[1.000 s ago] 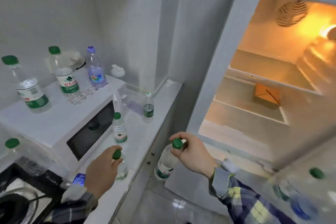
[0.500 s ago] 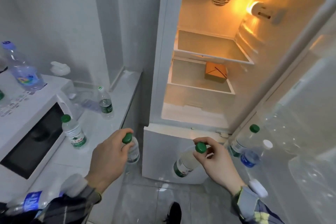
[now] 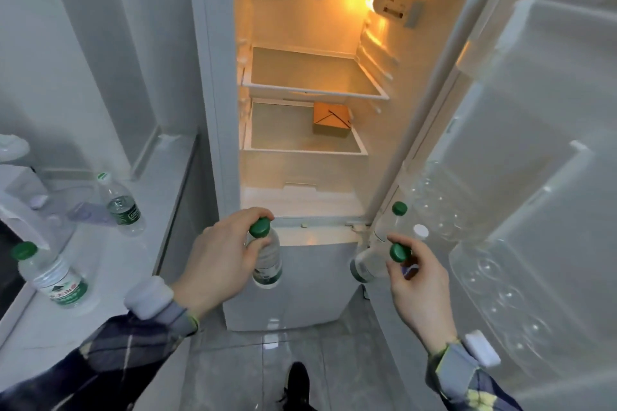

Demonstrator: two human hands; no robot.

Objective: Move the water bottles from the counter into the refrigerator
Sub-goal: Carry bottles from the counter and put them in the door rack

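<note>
- Two bottles hang in the lower middle of the frame, one per hand, both in front of the open fridge (image 3: pixel 213 110) and not yet inside it.
- Left hand (image 3: pixel 220 264) grips the left bottle (image 3: pixel 267 260) just under its green cap, fingers curled round the neck.
- Right hand (image 3: pixel 417 280) pinches the right bottle (image 3: pixel 367 264) at its green cap; that bottle tilts, base toward the left.
- Fridge shelves (image 3: pixel 314 90) at upper centre are lit; an orange box (image 3: pixel 330 118) sits on the lower one.
- Door (image 3: pixel 534 143) at right holds two more bottles in its lower rack, one green-capped (image 3: pixel 399 208), one white-capped (image 3: pixel 420 231).
- Counter (image 3: pixel 160 197) at left carries two bottles: one at mid left (image 3: pixel 122 207), one at lower left (image 3: pixel 50 274).
</note>
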